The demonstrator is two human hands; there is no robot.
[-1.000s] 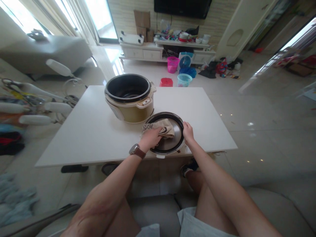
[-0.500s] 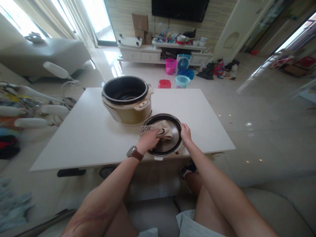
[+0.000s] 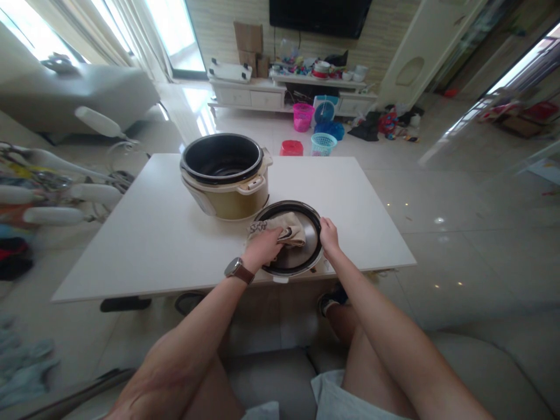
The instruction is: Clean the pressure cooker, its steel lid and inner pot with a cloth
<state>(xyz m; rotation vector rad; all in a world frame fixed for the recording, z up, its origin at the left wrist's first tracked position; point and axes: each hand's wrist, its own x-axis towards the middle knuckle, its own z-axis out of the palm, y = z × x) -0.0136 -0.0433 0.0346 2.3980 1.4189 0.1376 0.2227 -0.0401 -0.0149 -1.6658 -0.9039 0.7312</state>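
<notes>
My left hand (image 3: pixel 263 247), with a watch on its wrist, is closed on a folded beige cloth (image 3: pixel 292 226). The cloth lies against the metal inner face of a round rice cooker lid (image 3: pixel 311 236) with a black sealing ring. My right hand (image 3: pixel 329 235) grips the lid's right rim. The lid rests inner side up at the near edge of the white table (image 3: pixel 175 251). Just behind it, to the left, stands the gold and white cooker body (image 3: pixel 231 201), its top uncovered and a dark inner pot (image 3: pixel 221 157) inside.
White lamp arms (image 3: pixel 98 122) stand left of the table. Beyond its far edge are a red stool (image 3: pixel 291 148), a light blue basket (image 3: pixel 324 144) and a pink basket (image 3: pixel 303 118). Farther back, a white TV cabinet (image 3: pixel 266 100) lines the wall. A grey sofa seat (image 3: pixel 271 382) lies below me.
Barely anything differs. Both hands keep their places on the cloth and the lid, and the view has shifted very slightly.
</notes>
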